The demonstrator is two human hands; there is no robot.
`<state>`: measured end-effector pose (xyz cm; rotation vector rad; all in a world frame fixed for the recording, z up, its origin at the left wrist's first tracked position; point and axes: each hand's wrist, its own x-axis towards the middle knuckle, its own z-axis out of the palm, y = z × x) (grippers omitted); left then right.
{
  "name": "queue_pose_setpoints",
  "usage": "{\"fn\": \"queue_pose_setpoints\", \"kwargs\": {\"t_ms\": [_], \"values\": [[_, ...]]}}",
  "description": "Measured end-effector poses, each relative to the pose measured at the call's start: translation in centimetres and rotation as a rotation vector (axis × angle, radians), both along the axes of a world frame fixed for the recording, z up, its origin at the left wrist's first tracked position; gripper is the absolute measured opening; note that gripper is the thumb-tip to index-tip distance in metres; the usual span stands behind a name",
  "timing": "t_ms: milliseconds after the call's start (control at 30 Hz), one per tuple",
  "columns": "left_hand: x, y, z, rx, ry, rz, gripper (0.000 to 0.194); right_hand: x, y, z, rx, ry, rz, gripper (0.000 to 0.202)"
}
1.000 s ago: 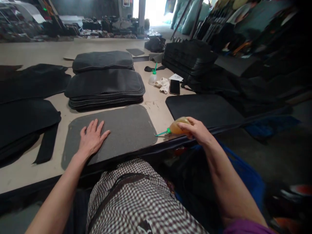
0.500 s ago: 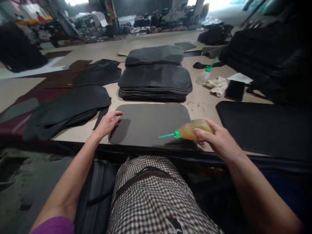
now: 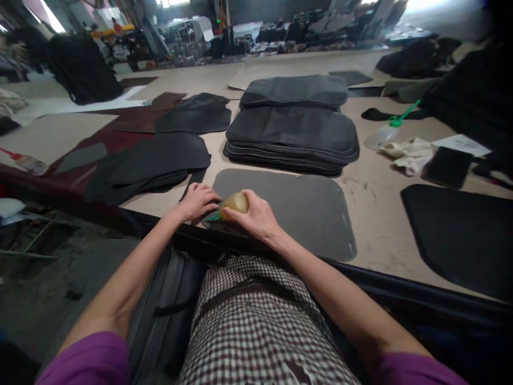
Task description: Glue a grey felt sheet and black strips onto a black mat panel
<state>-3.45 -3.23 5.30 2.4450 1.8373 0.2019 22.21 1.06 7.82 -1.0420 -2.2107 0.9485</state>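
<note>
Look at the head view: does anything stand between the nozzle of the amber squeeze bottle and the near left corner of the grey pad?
Nothing visible does. The right hand holds the amber squeeze bottle with its green nozzle right at the corner of the grey pad. The left hand rests on that corner, beside the nozzle, not across it.

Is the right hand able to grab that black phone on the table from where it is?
Probably yes: the table between the right hand and phone is bare, but it already holds a bottle.

an amber squeeze bottle (image 3: 236, 203) with a green nozzle lies tilted over the near left corner of a flat grey rounded mat (image 3: 296, 208) on the table.
</note>
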Motion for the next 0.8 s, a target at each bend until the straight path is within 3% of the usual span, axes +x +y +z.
{"fn": "queue_pose_setpoints", "kwargs": {"t_ms": [133, 267, 567, 800], "values": [[0.0, -0.1, -0.4, 0.011, 0.021, 0.0, 0.029, 0.2, -0.2, -0.3, 0.082, -0.028, 0.024, 0.05], [-0.2, 0.0, -0.7, 0.01, 0.03, 0.005, 0.03, 3.1, 0.2, 0.6, 0.073, -0.075, 0.018, 0.046], [-0.2, 0.2, -0.6, -0.026, 0.01, 0.032, 0.031, 13.6, 1.5, 1.5, -0.032, -0.112, -0.122, 0.051], [-0.8, 0.8, -1.1, -0.054, 0.039, 0.047, 0.04, 22.4, 1.5, 1.7, -0.247, -0.077, -0.27, 0.057]]}}
